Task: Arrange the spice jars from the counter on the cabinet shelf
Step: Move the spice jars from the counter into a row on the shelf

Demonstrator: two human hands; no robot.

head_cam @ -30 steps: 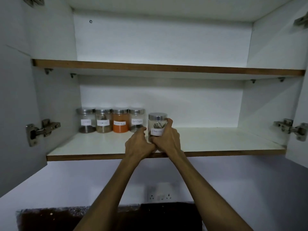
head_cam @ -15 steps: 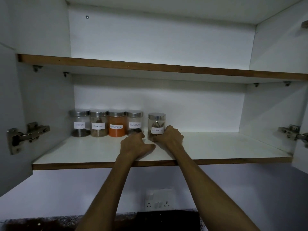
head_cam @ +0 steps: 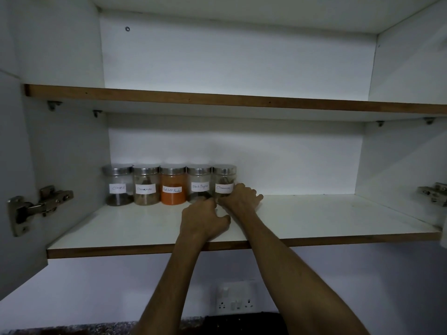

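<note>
On the lower cabinet shelf (head_cam: 314, 218), at the back left, five spice jars stand upright in one row, lids steel, paper labels facing out. From the left: Cloves jar (head_cam: 117, 184), a jar with an unclear label (head_cam: 145, 186) holding brownish pieces, red chilli powder jar (head_cam: 173, 184) filled orange, Black Pepper jar (head_cam: 199, 183), Cinnamon jar (head_cam: 223, 180). Neighbours sit just beside one another, touching or nearly so; cannot tell which. Right hand (head_cam: 242, 199) lies at the base and right side of the Cinnamon jar, fingers spread loosely and reaching onto the shelf to the right of it; thumb side touches the lower glass, but a firm grasp cannot be made out. Left hand (head_cam: 203, 221) rests on the shelf in front of the Black Pepper jar, fingers curled under in a loose fist, thumb tip up near the gap between the last two jars; nothing visible inside it. Both forearms rise from below across the shelf's brown front edge. Upper shelf (head_cam: 217, 99) above. Door hinge (head_cam: 36, 209) on the left wall, another hinge (head_cam: 434, 193) at the right. Wall socket (head_cam: 235, 301) below the cabinet, between the forearms.
</note>
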